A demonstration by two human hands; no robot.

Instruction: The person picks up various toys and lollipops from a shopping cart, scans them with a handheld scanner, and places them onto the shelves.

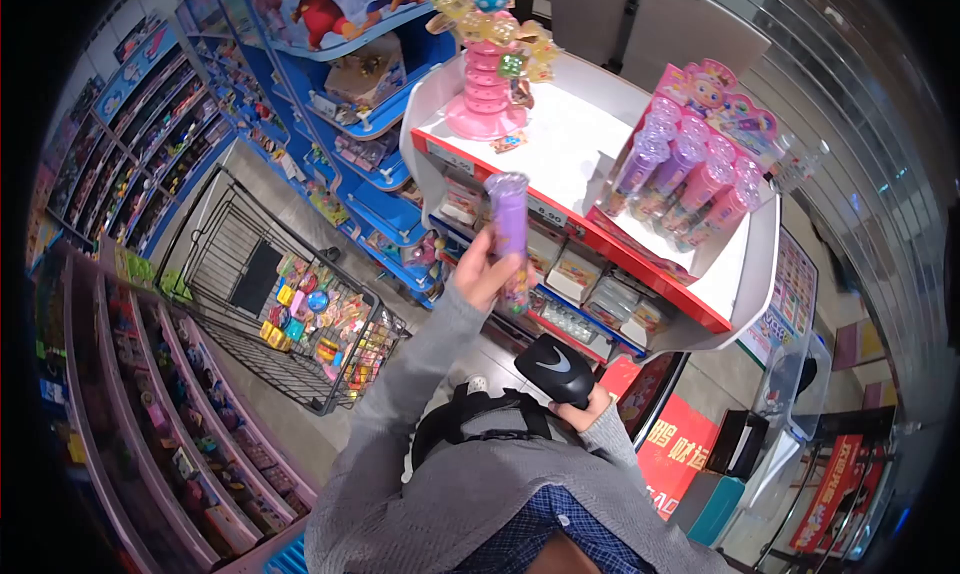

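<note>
My left hand [487,271] is wrapped round a purple candy tube [510,219] with a clear top and colourful sweets showing at its lower end. The tube stands nearly upright in front of the white display counter [570,139]. Lower and to the right, my right hand [588,411] grips a black handheld barcode scanner [555,369] by its handle. The scanner's head points up and left, apart from the tube. On the counter's right side, a pink display box [640,236] holds several similar purple and pink tubes.
A pink candy stand [485,114] is at the counter's left. A shopping cart [240,339] with colourful packets stands to my left, near curved shelves [190,444]. Blue shelving [365,189] rises behind. At right are a red sign [675,449] and a clear plastic bin [800,379].
</note>
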